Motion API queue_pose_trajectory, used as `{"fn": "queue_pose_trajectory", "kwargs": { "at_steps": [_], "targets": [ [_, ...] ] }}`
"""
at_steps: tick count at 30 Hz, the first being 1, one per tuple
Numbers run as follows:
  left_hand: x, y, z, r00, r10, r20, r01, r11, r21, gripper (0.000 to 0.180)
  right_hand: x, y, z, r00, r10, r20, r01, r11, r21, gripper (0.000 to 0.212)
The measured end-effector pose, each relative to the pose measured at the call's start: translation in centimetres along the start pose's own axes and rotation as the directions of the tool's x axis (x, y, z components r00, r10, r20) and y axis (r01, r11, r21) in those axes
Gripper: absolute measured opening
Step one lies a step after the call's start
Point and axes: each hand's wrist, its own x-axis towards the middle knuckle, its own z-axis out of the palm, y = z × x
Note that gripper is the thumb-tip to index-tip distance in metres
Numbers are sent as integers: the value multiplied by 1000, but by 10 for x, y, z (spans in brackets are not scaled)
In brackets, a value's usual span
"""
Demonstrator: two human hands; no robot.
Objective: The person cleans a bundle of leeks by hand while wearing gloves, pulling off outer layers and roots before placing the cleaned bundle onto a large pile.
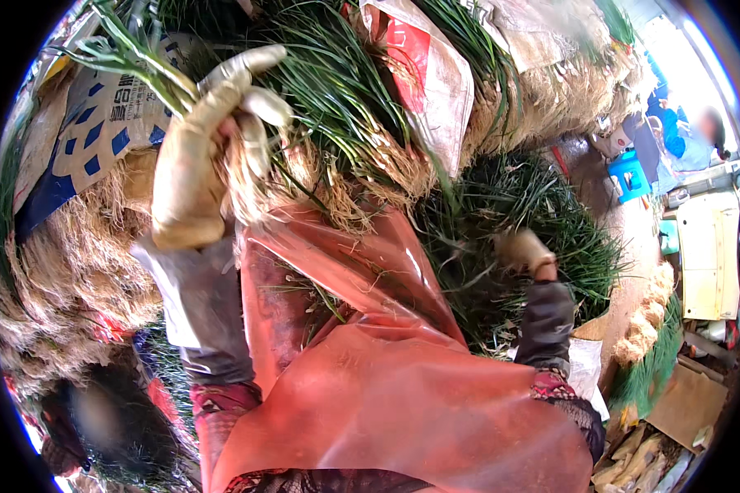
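Up on the left side, the left hand wears a pale, dirty glove and is curled tight around a small bunch of green stalks. The leaves stick out past the top of the hand and lean to the left. Thin, pale roots hang down just beside the hand, on its right. A big pile of long green plants lies close by, to the right of the hand, with its hairy roots pointing down toward a red plastic apron.

Lower down on the right, the right hand is over a heap of dark green leaves. It is well apart from the bunch. It looks blurry, so I cannot tell if it is wide, narrow or holding something.

Behind the big pile is a white sack with a red patch. A white and blue sack is near the left hand. Far off to the right are a blue stool and a person in blue.
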Motion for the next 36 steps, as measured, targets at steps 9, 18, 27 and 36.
{"fn": "queue_pose_trajectory", "kwargs": {
  "at_steps": [9,18,27,36],
  "targets": [
    [-9,-133,-9,907,-420,-37,419,907,-35,33,181,-163,82,943,175,-282,-273,893,-359,38],
    [-49,-187,30,831,-554,40,551,812,-191,28,100,-167,132,941,-243,236,-103,459,882,29],
    [-66,-180,28,840,-542,-31,418,682,-600,16,48,-230,116,416,-723,-551,630,666,-399,17],
    [-87,-131,34,909,-399,121,411,809,-420,26,128,22,156,861,-470,-194,474,880,-28,32]
  ]
}}
